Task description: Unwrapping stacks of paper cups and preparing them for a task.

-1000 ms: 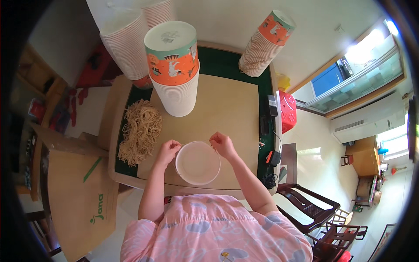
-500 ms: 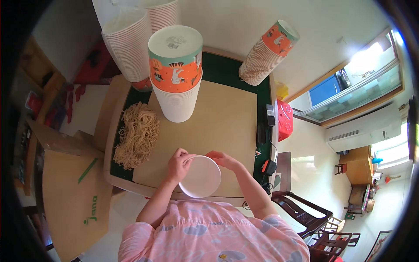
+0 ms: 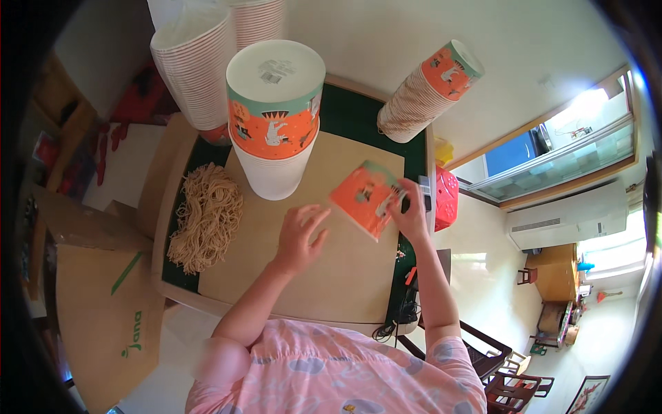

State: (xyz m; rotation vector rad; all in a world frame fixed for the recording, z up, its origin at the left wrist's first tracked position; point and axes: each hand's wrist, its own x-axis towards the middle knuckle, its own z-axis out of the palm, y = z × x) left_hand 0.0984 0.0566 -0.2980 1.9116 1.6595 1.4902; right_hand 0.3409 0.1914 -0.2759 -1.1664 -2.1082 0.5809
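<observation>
Orange cup (image 3: 365,201), one, in right grip (image 3: 412,214); left grip (image 3: 298,233) unclosed, near one cord bundle (image 3: 205,219).

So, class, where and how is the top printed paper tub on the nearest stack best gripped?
Probably by the printed paper tub's exposed wall, pressed from left and right, coming from the near side: it stands upside down, its flat base gives little to hook, and another tub stack stands behind-left.
</observation>
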